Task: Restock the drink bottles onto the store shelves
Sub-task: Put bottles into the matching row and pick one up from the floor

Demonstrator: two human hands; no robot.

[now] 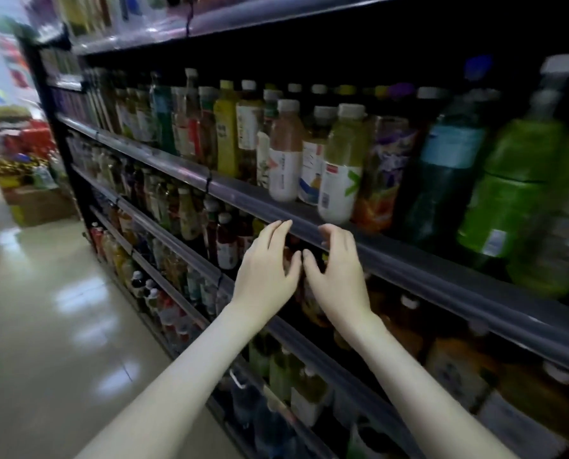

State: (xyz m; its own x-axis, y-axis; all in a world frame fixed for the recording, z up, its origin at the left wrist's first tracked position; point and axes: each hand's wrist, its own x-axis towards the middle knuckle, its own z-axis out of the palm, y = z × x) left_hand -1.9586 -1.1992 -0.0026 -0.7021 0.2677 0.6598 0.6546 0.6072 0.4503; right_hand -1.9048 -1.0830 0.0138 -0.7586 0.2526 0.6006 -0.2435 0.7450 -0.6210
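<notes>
Since both hands are at the second tier, just under the shelf rail [409, 260] at centre frame, the step in hand looks like seating or facing a bottle in that row.

Left hand [266, 270]: fingers near straight and spread, tips up at the rail's edge, nothing held. Right hand [337, 270]: thumb out, fingers curling forward at the rail; can't tell if they wrap anything. The thumbs nearly meet. The dark bottle [306, 303] sits between and behind the hands. It's mostly hidden, dim and blurred, so I can't tell whether either hand touches it.

How to do it well, my read:
- Headroom under the rail looks tight. Go in low and level, and don't lift the cap into the rail.
- Take the body from both sides, not the cap, and push straight back along the row.
- Neighbouring bottles [227, 246] pack in close beside it. Keep the fingers tucked so nothing topples.
- Finish flush with the front edge, label toward the aisle, like the drink bottles [341, 164] standing above the rail.

Orientation: the dark bottle appears upright, long axis vertical, cap end up toward the rail, though the cap itself isn't visible. The bottles above are upright too, caps up, and their lean in frame reads as lens distortion. Can't tell which way the dark bottle's label faces.
</notes>
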